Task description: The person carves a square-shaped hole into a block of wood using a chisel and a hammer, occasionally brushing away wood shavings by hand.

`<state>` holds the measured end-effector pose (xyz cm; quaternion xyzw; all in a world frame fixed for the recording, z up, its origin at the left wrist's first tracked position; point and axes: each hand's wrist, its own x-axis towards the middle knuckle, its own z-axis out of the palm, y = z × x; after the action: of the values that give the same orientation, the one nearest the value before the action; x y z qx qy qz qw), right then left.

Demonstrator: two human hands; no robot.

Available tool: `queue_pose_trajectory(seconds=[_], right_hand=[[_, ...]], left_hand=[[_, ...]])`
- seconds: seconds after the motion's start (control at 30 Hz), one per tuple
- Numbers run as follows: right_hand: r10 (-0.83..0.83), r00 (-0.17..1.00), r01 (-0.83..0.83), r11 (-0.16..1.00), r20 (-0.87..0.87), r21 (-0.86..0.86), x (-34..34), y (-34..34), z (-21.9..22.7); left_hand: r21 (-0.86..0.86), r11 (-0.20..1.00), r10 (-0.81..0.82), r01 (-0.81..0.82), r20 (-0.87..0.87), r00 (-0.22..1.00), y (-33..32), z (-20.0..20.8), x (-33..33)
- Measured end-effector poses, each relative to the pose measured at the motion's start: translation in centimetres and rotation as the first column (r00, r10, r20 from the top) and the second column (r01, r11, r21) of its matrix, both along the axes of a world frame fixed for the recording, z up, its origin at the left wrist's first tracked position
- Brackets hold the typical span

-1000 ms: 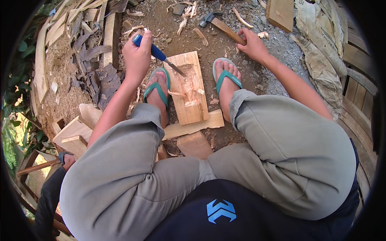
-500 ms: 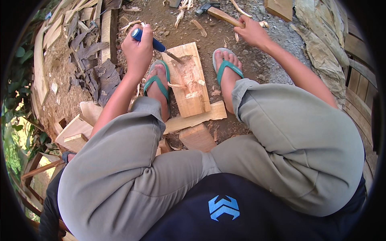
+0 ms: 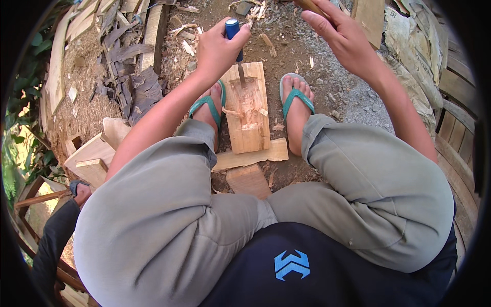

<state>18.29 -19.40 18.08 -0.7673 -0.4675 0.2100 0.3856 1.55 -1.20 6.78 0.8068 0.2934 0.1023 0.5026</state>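
Observation:
My left hand (image 3: pixel 216 51) is wrapped round the blue handle of a chisel (image 3: pixel 232 29), whose blade points down into the far end of a rough hollow in a pale wooden block (image 3: pixel 260 130). Curled shavings cling inside that hollow. Between my feet, the block lies with its near end against a flat wooden offcut (image 3: pixel 273 150). Up at the right, my right hand (image 3: pixel 350 43) holds the wooden handle of a hammer (image 3: pixel 309 6); the hammer's head is beyond the top of the picture.
Sandalled feet (image 3: pixel 299 105) flank the block. A smaller wood piece (image 3: pixel 249 180) sits nearer me. Bark strips and boards (image 3: pixel 153 38) lie at left, a plank (image 3: pixel 369 20) and crumpled sheeting (image 3: pixel 406 56) at right. Another person's dark-clothed leg (image 3: pixel 53 235) shows at lower left.
My left hand has swung right and brought the chisel more upright at the hollow's far end. My right hand has raised the hammer, taking its head out of view.

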Motion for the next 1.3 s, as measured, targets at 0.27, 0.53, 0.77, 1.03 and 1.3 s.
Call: queue_pose_trajectory(seconds=[0.27, 0.53, 0.77, 1.03, 1.3], right_hand=[[-0.009, 0.984, 0.053, 0.968, 0.18, -0.245, 0.8, -0.6, 3.0], [0.094, 0.937, 0.042, 0.926, 0.335, -0.376, 0.3, -1.2, 1.3], [0.257, 0.914, 0.007, 0.764, 0.314, -0.645, -0.8, -0.8, 1.0], [0.046, 0.968, 0.104, 0.822, 0.247, -0.56, -0.4, 0.3, 0.1], [-0.021, 0.919, 0.168, 0.924, 0.395, -0.343, 3.3, -0.8, -1.3]], left_hand=[[-0.176, 0.984, -0.018, 0.004, -0.082, 0.996, 0.2, -1.6, 0.3], [-0.188, 0.982, -0.043, 0.031, -0.061, 0.997, 0.2, -2.3, 0.5], [-0.223, 0.973, -0.072, 0.056, -0.063, 0.995, 0.4, -2.8, 0.6], [-0.268, 0.956, -0.143, 0.122, -0.06, 0.988, 0.6, -2.1, 0.8], [-0.297, 0.943, -0.162, 0.151, -0.012, 0.987, 0.6, -3.2, 0.7]])
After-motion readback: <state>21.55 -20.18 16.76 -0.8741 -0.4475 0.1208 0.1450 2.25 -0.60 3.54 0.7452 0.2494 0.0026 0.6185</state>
